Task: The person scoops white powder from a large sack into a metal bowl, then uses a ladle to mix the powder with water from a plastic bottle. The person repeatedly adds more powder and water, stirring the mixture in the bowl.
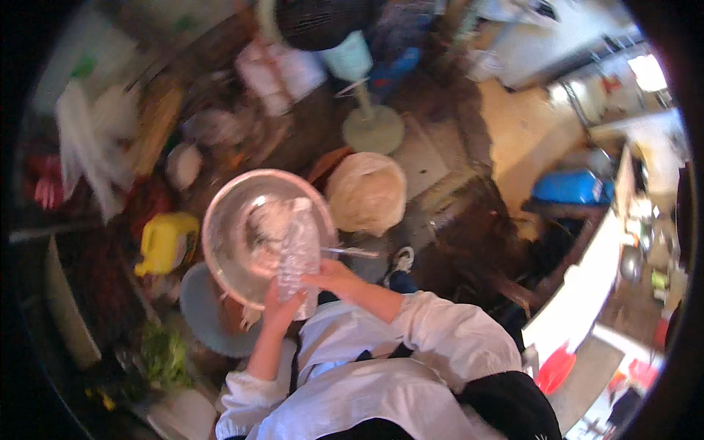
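Observation:
A clear, ridged plastic bottle (300,247) lies across both hands, with its capped end pointing away from me over a wide metal basin (214,231). My left hand (283,302) holds the bottle low on its left side. From the right, my right hand (333,276) grips its lower part. Inside the basin is a pale mass (267,228), too blurred to name. A thin stick-like utensil (352,252) juts out past the basin's right rim, by my right hand.
A bag-lined bucket (367,192) stands right of the basin, below a pedestal fan's round base (374,129). To the left are a yellow plastic jug (168,242), a grey tub (201,313) and leafy greens (165,355). A blue container (572,187) sits at right.

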A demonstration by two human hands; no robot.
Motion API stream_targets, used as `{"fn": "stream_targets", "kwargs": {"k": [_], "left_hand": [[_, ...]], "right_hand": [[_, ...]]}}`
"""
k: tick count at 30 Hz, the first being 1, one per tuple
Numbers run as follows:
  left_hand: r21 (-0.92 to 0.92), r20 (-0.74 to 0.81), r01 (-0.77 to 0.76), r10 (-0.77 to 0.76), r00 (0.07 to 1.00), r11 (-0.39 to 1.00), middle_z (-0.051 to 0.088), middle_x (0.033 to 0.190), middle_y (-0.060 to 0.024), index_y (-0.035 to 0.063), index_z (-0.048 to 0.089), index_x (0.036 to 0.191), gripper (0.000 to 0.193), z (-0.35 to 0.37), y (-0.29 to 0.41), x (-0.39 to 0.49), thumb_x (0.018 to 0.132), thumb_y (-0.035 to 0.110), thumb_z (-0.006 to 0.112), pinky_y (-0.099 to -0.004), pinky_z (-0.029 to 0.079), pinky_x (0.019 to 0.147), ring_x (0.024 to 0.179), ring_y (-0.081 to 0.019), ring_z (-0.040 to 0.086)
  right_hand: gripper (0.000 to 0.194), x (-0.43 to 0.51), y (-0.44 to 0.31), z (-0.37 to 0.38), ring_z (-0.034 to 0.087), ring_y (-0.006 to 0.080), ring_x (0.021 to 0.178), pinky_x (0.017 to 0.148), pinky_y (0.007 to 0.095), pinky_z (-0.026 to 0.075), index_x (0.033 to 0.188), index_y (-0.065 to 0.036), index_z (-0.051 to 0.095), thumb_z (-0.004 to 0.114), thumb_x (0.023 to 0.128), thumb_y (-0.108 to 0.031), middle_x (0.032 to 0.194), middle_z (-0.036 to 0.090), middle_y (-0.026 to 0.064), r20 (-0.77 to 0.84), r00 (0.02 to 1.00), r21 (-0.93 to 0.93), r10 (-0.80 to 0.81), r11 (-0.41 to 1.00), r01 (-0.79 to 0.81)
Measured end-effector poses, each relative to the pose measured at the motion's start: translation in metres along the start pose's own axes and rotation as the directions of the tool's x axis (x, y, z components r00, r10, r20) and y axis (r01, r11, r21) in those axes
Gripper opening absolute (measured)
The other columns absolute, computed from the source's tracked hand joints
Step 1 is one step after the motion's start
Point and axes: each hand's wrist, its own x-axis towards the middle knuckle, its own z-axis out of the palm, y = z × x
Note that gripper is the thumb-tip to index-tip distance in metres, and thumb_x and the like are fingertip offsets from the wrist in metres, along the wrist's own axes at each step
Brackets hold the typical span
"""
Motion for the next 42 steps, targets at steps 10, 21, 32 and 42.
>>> {"fn": "stream_targets", "kwargs": {"k": [10, 21, 32, 42], "left_hand": [[-0.066, 0.514, -0.199, 0.205, 0.833, 0.978, 0.048, 0.122, -0.0125, -0.0042, 0.036, 0.129, 0.054, 0.159, 0.100, -0.026, 0.086, 0.021, 0.057, -0.0321, 0.033, 0.098, 0.112, -0.0208, 0.046], [0.231, 0.649, -0.188, -0.007, 0.761, 0.955, 0.058, 0.099, -0.0050, 0.0041, 0.051, 0.117, 0.030, 0.330, 0.117, -0.035, 0.089, 0.014, 0.054, -0.0243, 0.046, 0.069, 0.080, -0.0123, 0.059], [0.339, 0.607, -0.179, -0.069, 0.792, 0.924, 0.058, 0.089, -0.0032, 0.0046, 0.052, 0.106, 0.022, 0.389, 0.104, -0.023, 0.086, 0.014, 0.057, -0.0236, 0.046, 0.064, 0.071, -0.0113, 0.059], [0.222, 0.467, -0.157, 0.037, 0.883, 0.962, 0.057, 0.091, -0.0033, 0.0052, 0.050, 0.114, 0.030, 0.365, 0.111, 0.002, 0.086, 0.011, 0.058, -0.0221, 0.045, 0.065, 0.073, -0.0094, 0.055]], "right_hand": [[0.038, -0.171, -0.086, -0.088, 0.058, 0.0138, 0.092, 0.082, 0.0301, 0.046, 0.112, -0.002, 0.056, 0.068, 0.079, -0.017, 0.105, 0.061, 0.0053, -0.343, 0.872, 0.146, -0.349, 0.897, 0.417], [0.030, -0.483, -0.123, -0.242, 0.059, 0.0180, 0.088, 0.083, 0.0299, 0.046, 0.106, 0.005, 0.056, 0.057, 0.086, -0.017, 0.100, 0.062, 0.0105, -0.863, 0.063, -0.356, -0.501, 0.692, 0.628], [0.044, -0.719, -0.139, -0.381, 0.058, 0.0301, 0.099, 0.083, 0.0467, 0.050, 0.117, -0.001, 0.047, 0.059, 0.082, -0.025, 0.107, 0.058, 0.0161, -0.935, -0.343, -0.353, -0.092, 0.343, 0.870], [0.075, -0.717, -0.075, -0.474, 0.050, 0.0320, 0.113, 0.096, 0.0392, 0.041, 0.127, 0.000, 0.040, 0.067, 0.074, -0.045, 0.122, 0.051, 0.0208, -0.630, -0.350, -0.318, -0.693, 0.642, -0.698]]}}
